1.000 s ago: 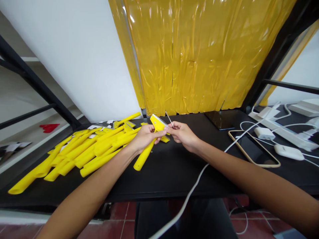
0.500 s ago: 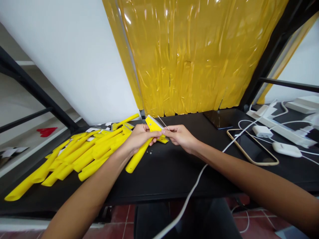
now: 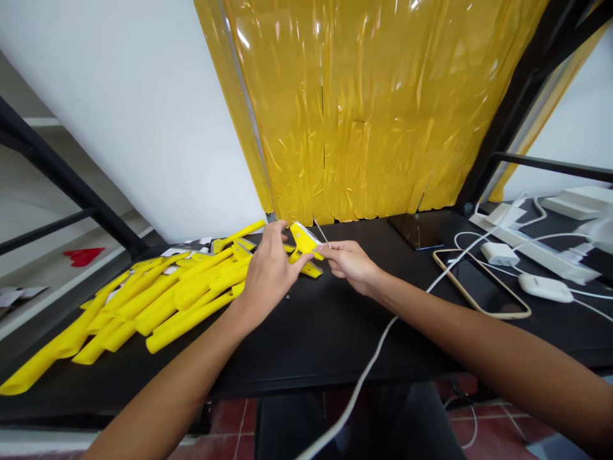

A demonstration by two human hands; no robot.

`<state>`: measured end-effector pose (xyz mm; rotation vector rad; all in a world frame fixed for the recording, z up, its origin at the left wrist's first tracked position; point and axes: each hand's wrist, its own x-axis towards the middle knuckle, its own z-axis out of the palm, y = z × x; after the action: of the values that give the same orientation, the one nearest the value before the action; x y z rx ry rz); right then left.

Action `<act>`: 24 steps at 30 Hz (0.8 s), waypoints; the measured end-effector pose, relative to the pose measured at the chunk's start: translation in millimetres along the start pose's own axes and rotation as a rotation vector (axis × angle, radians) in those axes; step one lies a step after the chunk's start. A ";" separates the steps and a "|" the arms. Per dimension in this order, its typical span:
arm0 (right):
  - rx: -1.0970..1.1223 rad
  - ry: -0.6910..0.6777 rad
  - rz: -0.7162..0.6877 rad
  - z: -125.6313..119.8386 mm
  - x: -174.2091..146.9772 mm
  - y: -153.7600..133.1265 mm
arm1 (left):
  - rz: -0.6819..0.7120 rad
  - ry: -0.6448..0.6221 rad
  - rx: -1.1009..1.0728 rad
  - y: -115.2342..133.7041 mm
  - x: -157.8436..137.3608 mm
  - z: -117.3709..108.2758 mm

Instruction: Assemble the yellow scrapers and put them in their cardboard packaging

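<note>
A yellow scraper (image 3: 305, 241) with a pale metal blade edge is raised above the black table. My right hand (image 3: 349, 263) pinches the side of its head and also holds a thin metal rod (image 3: 322, 232), perhaps a hex key. My left hand (image 3: 271, 271) is at the scraper's left, fingers spread and thumb tip against or just beside the head. Behind this hand the scraper's handle is hidden. Another yellow scraper head (image 3: 312, 271) lies on the table just below. To the left is a pile of yellow scrapers (image 3: 191, 287) with tubular handles.
A tiny metal part (image 3: 288, 296) lies on the black table (image 3: 345, 345). On the right are a phone (image 3: 483, 284), a dark tablet-like device (image 3: 416, 231), a white charger (image 3: 499, 253) and a power strip (image 3: 550, 246). A white cable (image 3: 378, 358) crosses the front. Yellow plastic curtain (image 3: 383, 115) hangs behind.
My left hand has loosened from the scraper, its fingers spreading upward. The handle that showed below it is now out of sight. My right hand still holds the scraper head and rod.
</note>
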<state>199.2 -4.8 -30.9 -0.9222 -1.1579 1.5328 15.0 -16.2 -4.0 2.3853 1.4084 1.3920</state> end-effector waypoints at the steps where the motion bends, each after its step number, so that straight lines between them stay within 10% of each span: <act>1: 0.015 0.008 -0.001 -1.1 1.0 0.2 | 0.109 -0.003 0.083 1.0 -1.2 -0.4; 5: 0.066 0.015 0.003 -1.9 2.0 0.1 | 0.428 -0.270 0.239 -2.4 -0.8 -1.2; 10: 0.137 0.033 0.046 2.2 -3.2 -3.4 | 0.460 -0.364 0.236 -10.8 2.0 1.0; 17: 0.069 -0.105 0.067 10.2 -15.1 -14.2 | 0.402 -0.275 0.250 -8.6 0.8 -7.6; 24: -0.120 -0.047 -0.335 9.9 -15.3 -21.4 | 0.223 0.148 -0.110 -9.7 10.1 -8.3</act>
<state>198.9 -20.3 -7.4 -0.7288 -1.3740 1.2296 4.3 -6.5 3.5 2.4752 1.0845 1.6812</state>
